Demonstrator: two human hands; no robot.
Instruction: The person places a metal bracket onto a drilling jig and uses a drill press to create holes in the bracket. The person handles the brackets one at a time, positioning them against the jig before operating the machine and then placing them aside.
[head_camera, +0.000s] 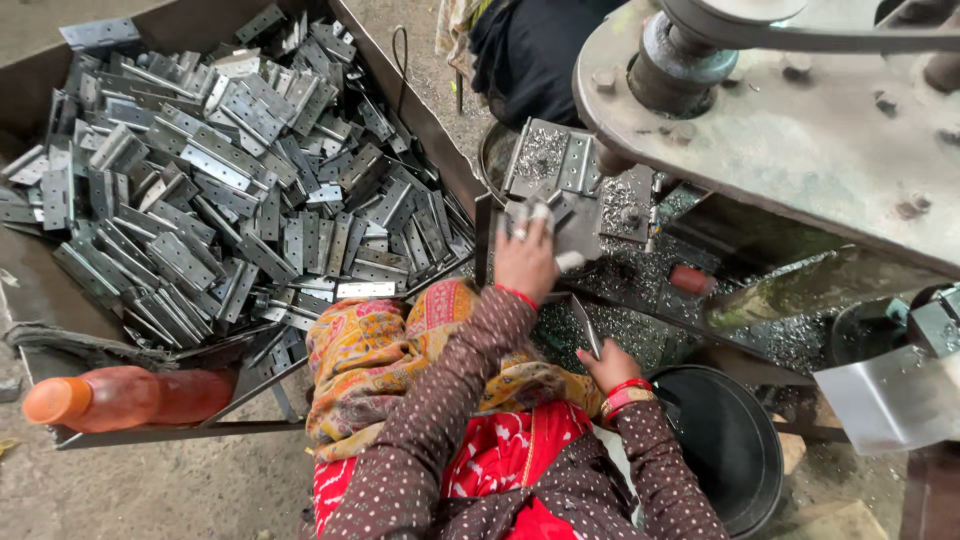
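L hand (527, 258) presses a hinge plate (560, 165) onto press surface; R hand (610, 366) pinches another hinge (586, 328) by its edge. Prob. stiff, sharp-edged steel.

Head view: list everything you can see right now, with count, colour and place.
hinge plates: many, grey metal, heaped in the tray at left
tray: one, dark metal, left
bottle: one, orange, lying at the tray's near edge
machine: one, grey, upper right
metal chips: many, silvery, under the machine
tub: one, black, lower right
left hand: on a hinge plate at the machine
right hand: holds a flat metal piece
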